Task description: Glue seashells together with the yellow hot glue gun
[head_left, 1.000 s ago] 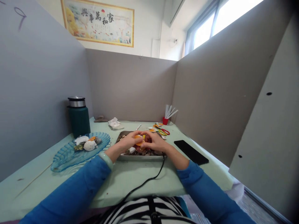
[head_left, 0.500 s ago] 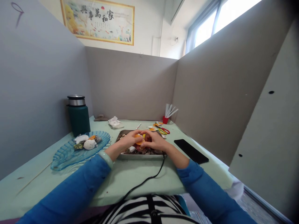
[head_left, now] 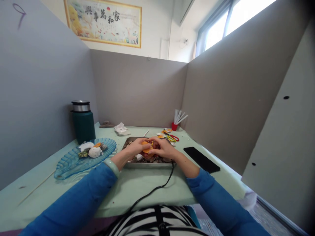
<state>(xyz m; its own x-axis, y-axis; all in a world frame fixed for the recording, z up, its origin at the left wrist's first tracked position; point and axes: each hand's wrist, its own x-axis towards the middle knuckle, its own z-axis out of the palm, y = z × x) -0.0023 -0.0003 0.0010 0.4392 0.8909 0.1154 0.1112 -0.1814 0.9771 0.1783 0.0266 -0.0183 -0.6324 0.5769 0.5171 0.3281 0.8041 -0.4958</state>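
Note:
My left hand and my right hand meet over a shallow metal tray. Between them is a small orange piece with a rounded edge, and the fingers of both hands are closed around it. My fingers hide much of it, so its kind is unclear. Something yellow shows beside it, near the right fingertips. Brown and whitish bits like pebbles or shells lie in the tray below my hands.
On the left, a blue scalloped glass dish holds several shell-like pieces, with a green flask behind. Scissors, a red cup of white strips, crumpled tissue and a black phone-like slab surround the tray. A black cord runs towards me.
The fingers shift slightly around the orange piece, and a little more yellow shows beside it. Both hands stay over the tray.

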